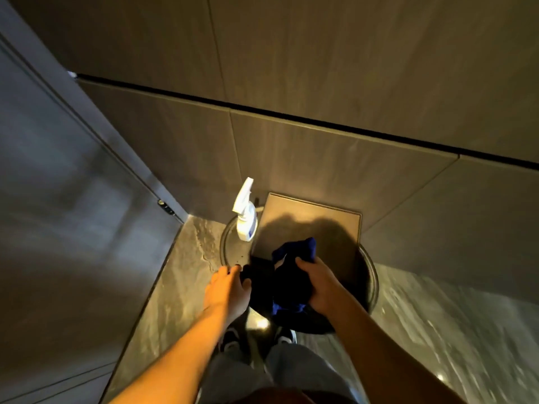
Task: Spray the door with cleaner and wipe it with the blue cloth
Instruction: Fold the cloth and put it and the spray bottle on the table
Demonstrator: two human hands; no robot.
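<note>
A dark blue cloth (294, 266) hangs bunched in front of me over a round dark stool or bin. My right hand (318, 282) grips it from the right. My left hand (229, 290) holds its dark left edge with the fingers curled on the fabric. A white spray bottle (246, 220) with a white trigger head stands upright on the round top, behind and left of my hands. The grey door (58, 185) fills the left side of the view, with a small latch (165, 207) at its lower edge.
A round dark stool or bin (372, 282) stands against the tiled wall (291, 141), with a square panel (315, 217) behind it. The marble floor (180, 275) runs between it and the door. My shoes (230, 341) show below my arms.
</note>
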